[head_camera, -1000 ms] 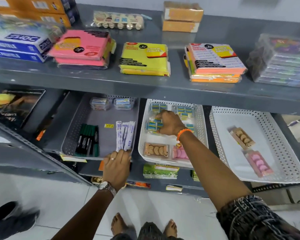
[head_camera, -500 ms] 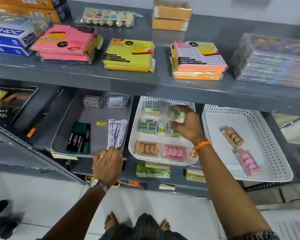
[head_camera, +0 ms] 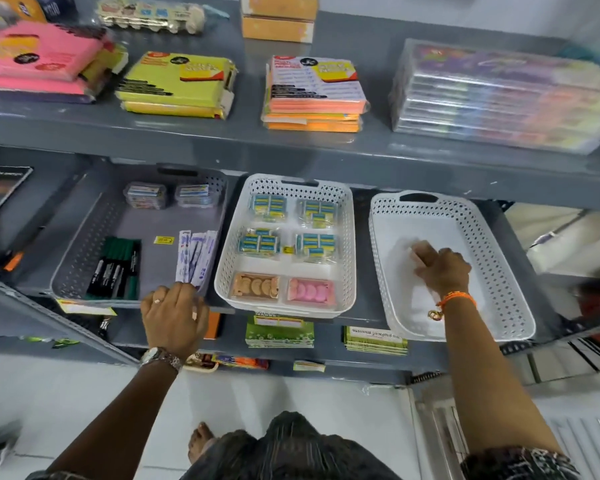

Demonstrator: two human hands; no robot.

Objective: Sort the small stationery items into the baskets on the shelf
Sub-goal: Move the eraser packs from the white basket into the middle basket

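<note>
Three baskets stand side by side on the middle shelf. The grey basket (head_camera: 84,237) holds green and black markers (head_camera: 116,268), white-purple sleeves (head_camera: 196,258) and two small clear boxes (head_camera: 146,195). My left hand (head_camera: 174,313) grips its front rim. The middle white basket (head_camera: 229,244) holds several blue eraser packs (head_camera: 269,206), a brown pack (head_camera: 255,285) and a pink pack (head_camera: 310,291). My right hand (head_camera: 442,268) is down inside the right white basket (head_camera: 499,258), fingers curled and blurred; whatever lies under it is hidden.
The upper shelf carries pink (head_camera: 39,60), yellow (head_camera: 177,84) and orange (head_camera: 312,95) sticky-note packs and a stack of clear cases (head_camera: 499,95). Green packs (head_camera: 279,336) lie on the shelf below the baskets. My bare foot (head_camera: 200,441) is on the white floor.
My right hand left the middle basket and moved right into the right white basket, where the brown and pink packs no longer show. My left hand stayed on the grey basket's rim.
</note>
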